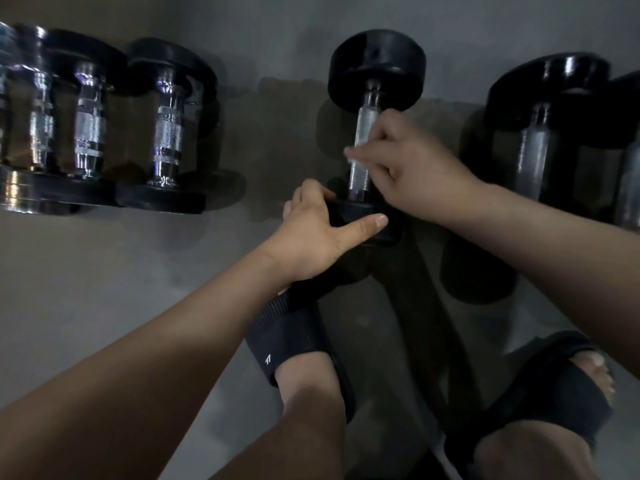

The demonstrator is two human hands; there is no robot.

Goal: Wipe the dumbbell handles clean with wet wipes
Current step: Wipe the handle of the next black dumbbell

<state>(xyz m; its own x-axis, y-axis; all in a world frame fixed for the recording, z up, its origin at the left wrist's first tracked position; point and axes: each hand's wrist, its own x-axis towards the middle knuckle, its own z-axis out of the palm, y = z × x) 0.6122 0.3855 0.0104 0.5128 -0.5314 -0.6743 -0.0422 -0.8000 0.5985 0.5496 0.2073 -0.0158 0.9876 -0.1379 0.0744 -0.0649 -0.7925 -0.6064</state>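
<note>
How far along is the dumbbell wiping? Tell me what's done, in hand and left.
Done: no handle shows as clearly wiped. In hand: the right hand pinches a wet wipe against the handle of the middle dumbbell, while the left hand grips its near weight. Left: possibly the left dumbbells and the right dumbbells, which no hand touches.

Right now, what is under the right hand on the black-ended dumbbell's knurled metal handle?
A thin white wet wipe shows under the right hand, pressed on the knurled metal handle. The hand covers the rest of it.
</note>
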